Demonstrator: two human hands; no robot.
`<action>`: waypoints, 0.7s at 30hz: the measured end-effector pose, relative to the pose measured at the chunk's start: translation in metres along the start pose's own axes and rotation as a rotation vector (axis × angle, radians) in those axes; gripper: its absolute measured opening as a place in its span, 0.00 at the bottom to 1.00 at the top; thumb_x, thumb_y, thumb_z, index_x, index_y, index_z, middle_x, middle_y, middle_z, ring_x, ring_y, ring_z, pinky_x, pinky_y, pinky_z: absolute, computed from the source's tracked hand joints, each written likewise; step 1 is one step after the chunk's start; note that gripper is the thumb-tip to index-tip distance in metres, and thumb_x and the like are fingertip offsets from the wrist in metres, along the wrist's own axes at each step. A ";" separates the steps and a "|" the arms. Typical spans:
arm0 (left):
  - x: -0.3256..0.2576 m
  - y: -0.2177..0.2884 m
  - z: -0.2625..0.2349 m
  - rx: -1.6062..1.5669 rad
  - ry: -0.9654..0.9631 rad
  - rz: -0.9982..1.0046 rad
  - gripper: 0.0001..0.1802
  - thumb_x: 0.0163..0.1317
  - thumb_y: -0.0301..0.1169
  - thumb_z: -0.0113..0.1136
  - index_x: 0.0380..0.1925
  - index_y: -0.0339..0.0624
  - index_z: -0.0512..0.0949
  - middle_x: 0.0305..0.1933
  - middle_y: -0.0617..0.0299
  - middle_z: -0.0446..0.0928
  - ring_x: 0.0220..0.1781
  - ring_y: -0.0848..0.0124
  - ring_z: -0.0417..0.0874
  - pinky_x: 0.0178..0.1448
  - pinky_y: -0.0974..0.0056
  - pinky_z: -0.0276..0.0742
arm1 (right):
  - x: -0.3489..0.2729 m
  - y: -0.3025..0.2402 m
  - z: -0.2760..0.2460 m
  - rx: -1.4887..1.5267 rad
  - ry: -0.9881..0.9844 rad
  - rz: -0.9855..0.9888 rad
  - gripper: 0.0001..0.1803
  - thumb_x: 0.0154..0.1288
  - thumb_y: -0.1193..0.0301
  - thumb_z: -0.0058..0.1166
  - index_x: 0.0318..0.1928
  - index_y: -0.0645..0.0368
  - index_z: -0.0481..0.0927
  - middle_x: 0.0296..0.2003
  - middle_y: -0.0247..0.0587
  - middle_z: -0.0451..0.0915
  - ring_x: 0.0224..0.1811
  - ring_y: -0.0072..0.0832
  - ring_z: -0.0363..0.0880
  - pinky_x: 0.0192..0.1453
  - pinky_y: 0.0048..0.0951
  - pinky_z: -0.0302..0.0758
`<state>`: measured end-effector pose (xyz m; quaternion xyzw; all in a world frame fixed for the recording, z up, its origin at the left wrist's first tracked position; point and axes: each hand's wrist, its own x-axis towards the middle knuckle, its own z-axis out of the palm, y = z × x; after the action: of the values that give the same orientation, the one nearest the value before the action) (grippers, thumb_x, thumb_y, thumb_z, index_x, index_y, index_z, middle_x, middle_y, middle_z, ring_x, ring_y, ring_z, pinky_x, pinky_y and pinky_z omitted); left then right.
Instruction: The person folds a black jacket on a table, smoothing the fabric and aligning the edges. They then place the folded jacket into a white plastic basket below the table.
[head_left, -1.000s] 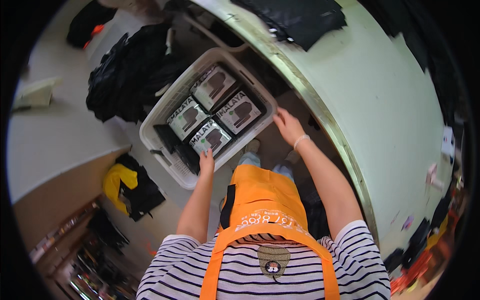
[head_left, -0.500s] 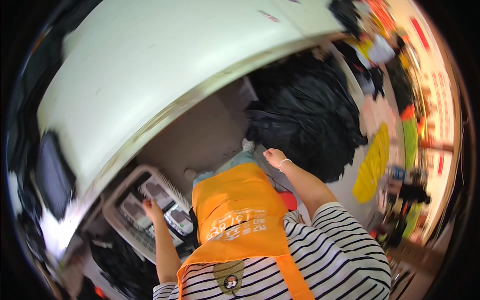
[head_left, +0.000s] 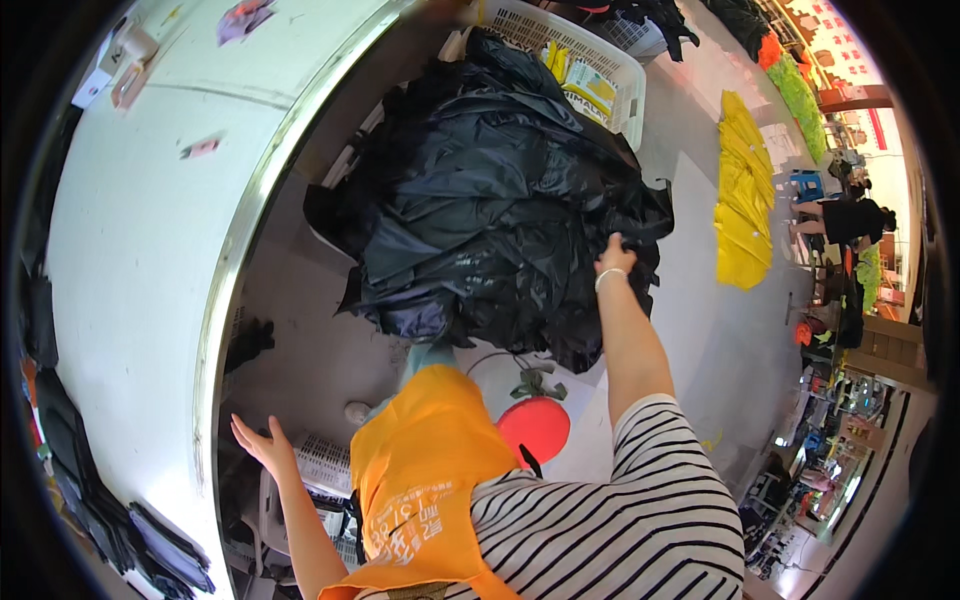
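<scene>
My right hand (head_left: 615, 257) reaches out to a big heap of black plastic-wrapped garments (head_left: 500, 190) and its fingers close on the heap's right edge. A white band sits on that wrist. My left hand (head_left: 262, 446) hangs low at the left with fingers spread and nothing in it, just above a white slatted crate (head_left: 322, 466). An orange apron (head_left: 430, 480) over a striped shirt fills the bottom centre.
A long white table (head_left: 140, 260) with a metal edge curves along the left. A white basket (head_left: 590, 50) with yellow packets stands behind the black heap. A red round stool (head_left: 535, 428) is below it. Yellow garments (head_left: 743, 200) lie on the floor at right, near another person (head_left: 850, 220).
My view swung from the white crate of packets to the black heap. My right hand left the crate and reached the heap; my left hand lifted off the packets and spread.
</scene>
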<state>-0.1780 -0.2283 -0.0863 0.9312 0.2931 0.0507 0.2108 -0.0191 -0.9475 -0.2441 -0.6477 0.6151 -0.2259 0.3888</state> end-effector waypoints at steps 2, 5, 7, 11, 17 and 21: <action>-0.005 0.001 -0.033 0.033 -0.020 0.023 0.40 0.60 0.32 0.59 0.70 0.45 0.52 0.72 0.43 0.49 0.71 0.45 0.54 0.70 0.50 0.56 | -0.068 -0.102 -0.020 0.073 0.090 0.323 0.60 0.48 0.48 0.68 0.67 0.74 0.48 0.62 0.66 0.64 0.59 0.54 0.70 0.65 0.40 0.68; 0.004 0.010 -0.017 -0.048 -0.151 -0.031 0.39 0.61 0.32 0.58 0.70 0.44 0.53 0.72 0.44 0.50 0.71 0.45 0.54 0.70 0.50 0.57 | 0.053 -0.053 -0.021 0.341 0.021 0.490 0.40 0.54 0.59 0.63 0.59 0.78 0.65 0.57 0.69 0.70 0.57 0.52 0.73 0.61 0.40 0.71; 0.003 0.020 -0.022 -0.027 -0.139 -0.059 0.37 0.61 0.29 0.58 0.69 0.44 0.55 0.71 0.46 0.53 0.68 0.48 0.60 0.68 0.52 0.61 | -0.029 -0.149 -0.019 0.434 0.313 0.298 0.26 0.56 0.69 0.53 0.51 0.79 0.73 0.51 0.69 0.74 0.53 0.51 0.76 0.59 0.38 0.72; 0.029 0.105 -0.004 -0.115 -0.189 0.140 0.36 0.60 0.25 0.58 0.68 0.41 0.57 0.68 0.45 0.57 0.64 0.50 0.66 0.66 0.55 0.64 | -0.134 -0.244 -0.051 0.786 -0.162 -0.406 0.16 0.52 0.75 0.49 0.41 0.74 0.75 0.40 0.47 0.78 0.37 0.34 0.76 0.47 0.32 0.74; 0.089 0.262 0.034 -0.392 -0.174 0.630 0.35 0.52 0.25 0.62 0.62 0.39 0.61 0.66 0.43 0.61 0.65 0.55 0.68 0.70 0.54 0.59 | -0.362 -0.304 -0.124 0.667 -1.462 -1.179 0.24 0.42 0.64 0.62 0.40 0.66 0.78 0.28 0.50 0.77 0.29 0.44 0.77 0.34 0.37 0.74; 0.113 0.277 -0.009 -0.659 -0.045 0.544 0.33 0.53 0.25 0.61 0.60 0.40 0.61 0.64 0.43 0.62 0.63 0.55 0.68 0.68 0.54 0.60 | -0.475 -0.281 -0.183 0.926 -2.387 -0.741 0.25 0.53 0.62 0.59 0.48 0.66 0.77 0.33 0.48 0.81 0.33 0.45 0.79 0.36 0.39 0.76</action>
<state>0.0585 -0.3656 0.0351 0.8583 0.0002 0.1752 0.4823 -0.0529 -0.5433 0.1725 -0.3842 -0.4448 0.1976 0.7846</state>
